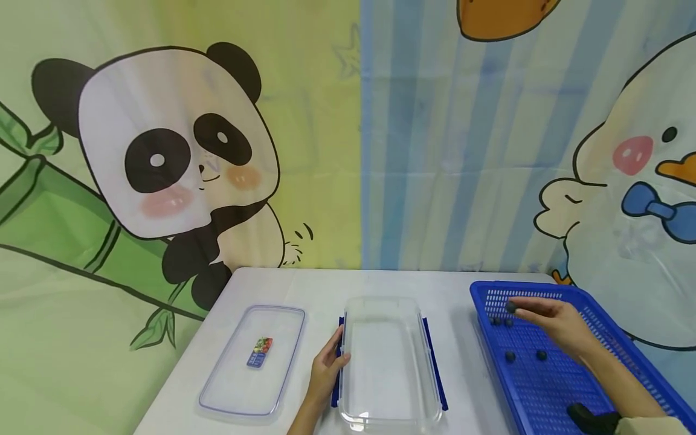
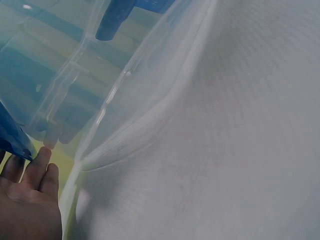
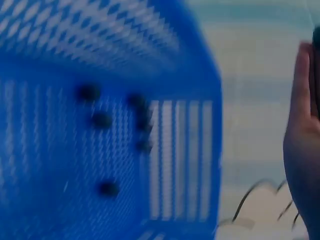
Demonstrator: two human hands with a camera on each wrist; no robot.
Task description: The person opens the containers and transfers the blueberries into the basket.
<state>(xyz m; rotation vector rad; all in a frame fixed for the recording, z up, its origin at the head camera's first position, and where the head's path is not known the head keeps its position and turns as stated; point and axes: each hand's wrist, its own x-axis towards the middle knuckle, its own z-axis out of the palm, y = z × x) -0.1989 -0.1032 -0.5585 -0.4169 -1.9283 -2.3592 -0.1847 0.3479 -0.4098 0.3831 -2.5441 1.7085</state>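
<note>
A clear plastic container (image 1: 388, 417) with dark blue side latches stands in the middle of the white table. My left hand (image 1: 328, 365) grips its left side, thumb at the rim and fingers outside by the latch. In the left wrist view the fingers of that hand (image 2: 32, 185) show against the clear wall. Over the far end of a blue perforated basket (image 1: 492, 368), my right hand (image 1: 560, 323) pinches a small dark ball (image 1: 511, 307) between thumb and fingers. Several similar dark balls (image 1: 510, 356) lie on the basket floor below, blurred in the right wrist view.
Left of the container, a clear lid (image 1: 250, 329) with a colourful sticker (image 1: 260, 352) lies flat on the table (image 1: 321, 290). The basket's raised rim (image 1: 592, 302) runs along the right side. Behind the table hangs a printed curtain (image 1: 315, 181) with a panda and a white bird.
</note>
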